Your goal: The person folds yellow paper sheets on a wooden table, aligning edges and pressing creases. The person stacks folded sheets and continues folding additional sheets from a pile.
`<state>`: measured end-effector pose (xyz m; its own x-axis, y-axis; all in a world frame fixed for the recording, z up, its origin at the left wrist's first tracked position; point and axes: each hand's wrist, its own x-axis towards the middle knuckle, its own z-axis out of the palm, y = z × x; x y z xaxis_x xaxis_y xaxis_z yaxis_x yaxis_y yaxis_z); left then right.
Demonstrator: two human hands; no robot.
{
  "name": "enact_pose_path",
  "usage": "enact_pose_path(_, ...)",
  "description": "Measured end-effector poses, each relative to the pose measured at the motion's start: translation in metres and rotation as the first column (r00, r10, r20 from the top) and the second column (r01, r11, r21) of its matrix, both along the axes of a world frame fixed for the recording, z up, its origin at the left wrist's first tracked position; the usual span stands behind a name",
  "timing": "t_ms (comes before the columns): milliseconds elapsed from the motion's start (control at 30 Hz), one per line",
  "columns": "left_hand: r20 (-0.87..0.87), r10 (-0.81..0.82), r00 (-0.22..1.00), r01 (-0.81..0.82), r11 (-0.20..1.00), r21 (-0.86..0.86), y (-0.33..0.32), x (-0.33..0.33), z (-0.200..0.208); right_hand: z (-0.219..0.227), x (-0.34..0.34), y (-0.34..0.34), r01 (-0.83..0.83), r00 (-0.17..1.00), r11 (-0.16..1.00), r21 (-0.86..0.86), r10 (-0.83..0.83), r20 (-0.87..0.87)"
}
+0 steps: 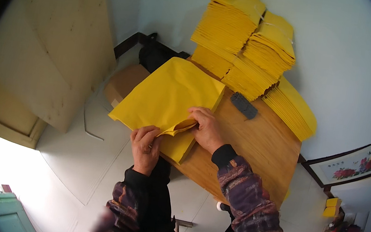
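A large yellow envelope lies flat on top of a yellow stack at the table's left end. Its near edge is lifted, and the layers gape apart between my hands. At the left of this edge, my left hand is closed, with the edge pinched between thumb and fingers. My right hand grips the same edge further right, its fingers curled over the top layer. The tips of my right thumb and some fingers are hidden by the fold.
Tall bundles of yellow envelopes lean against the wall behind the wooden table. A dark grey block lies before them. Beyond the table's left end are a cardboard box and a black bag. A framed flower picture stands at right.
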<state>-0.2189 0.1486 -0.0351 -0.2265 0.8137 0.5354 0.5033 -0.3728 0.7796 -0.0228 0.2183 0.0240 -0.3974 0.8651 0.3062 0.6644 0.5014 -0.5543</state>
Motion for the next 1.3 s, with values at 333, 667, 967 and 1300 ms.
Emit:
enact_pose_path(333,-0.048,0.095,0.994,-0.089,0.990,0.110,-0.004,0.002,0.004,0.009,-0.001,0.009,-0.020,0.999,0.989,-0.144,0.013,-0.051)
enact_pose_path(667,-0.198,-0.023,0.980,0.063,0.979,0.196,-0.010,0.010,0.030,0.043,0.028,-0.011,-0.043,0.995,0.977,0.207,0.024,0.094)
enact_pose_path(967,-0.347,-0.376,0.859,0.461,0.864,0.205,-0.062,0.064,0.056,0.047,0.108,-0.125,0.167,0.986,0.981,0.098,-0.165,-0.020)
enact_pose_path(1300,-0.491,-0.763,0.420,0.858,0.510,-0.059,-0.105,0.164,0.038,0.005,0.213,-0.220,0.440,0.896,0.898,-0.016,-0.440,-0.052)
